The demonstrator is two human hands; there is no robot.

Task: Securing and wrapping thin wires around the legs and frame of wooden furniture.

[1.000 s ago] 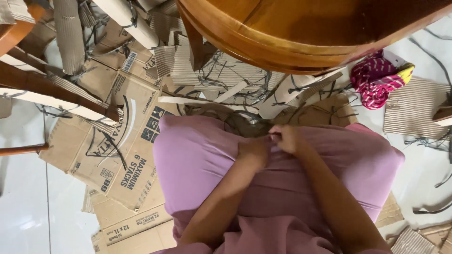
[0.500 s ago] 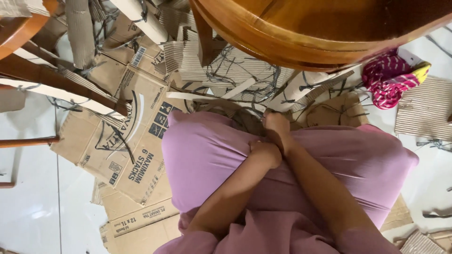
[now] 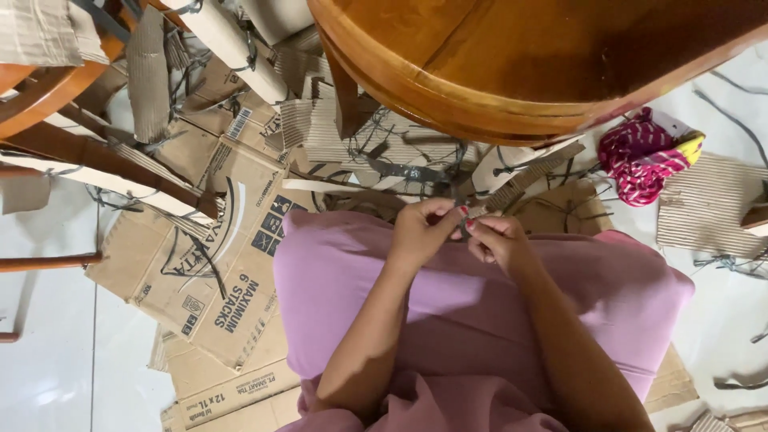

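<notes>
Right now we look down at our lap, draped in pink cloth, with both hands meeting at centre frame. Our left hand has its fingers curled and pinched tight on a thin dark strip, and our right hand closes its fingers on the same strip from the other side, red-painted nails showing at the pinch. The strip is small and mostly hidden between the fingertips, so we cannot tell what it is made of. It sits just above the lap, right below the edge of the round wooden table that fills the upper right of the frame. Beyond our hands, a tangle of corrugated card strips and dark cords lies on the floor under that table. Flattened cardboard boxes spread across the left half of the frame on the white tiled floor. At the right edge, a crumpled pink, red and yellow cloth lies beside a corrugated sheet.
</notes>
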